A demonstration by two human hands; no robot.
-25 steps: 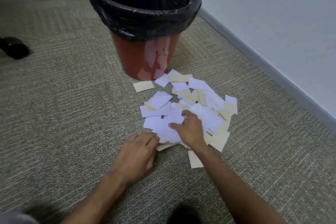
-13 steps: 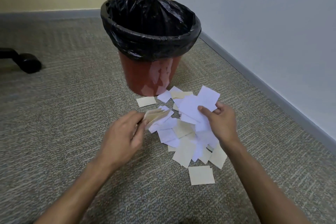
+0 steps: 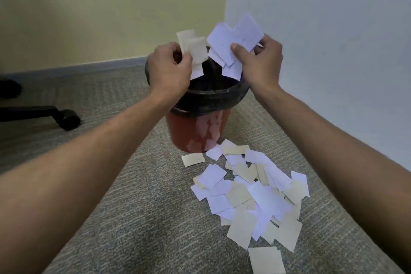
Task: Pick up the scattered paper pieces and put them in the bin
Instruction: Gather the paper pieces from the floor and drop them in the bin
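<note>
Above the bin (image 3: pixel 195 122) rim: left hand (image 3: pixel 170 71) pinching beige pieces (image 3: pixel 193 49), right hand (image 3: pixel 259 62) clutching white pieces (image 3: pixel 231 46). Before the bin, on carpet (image 3: pixel 138 218): scattered pile (image 3: pixel 251 193); open floor left.

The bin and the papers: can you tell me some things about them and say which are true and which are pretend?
1. Both hands hold paper pieces above the bin. True: the left hand holds beige pieces and the right hand holds white pieces.
2. The floor is all cleaned up. False: a pile of paper pieces lies on the carpet in front of the bin.
3. The bin has a black bag inside it. True.
4. The bin is lying on its side. False: it stands upright.
5. The bin sits in the middle of the room. False: it stands near a corner where two walls meet.
</note>
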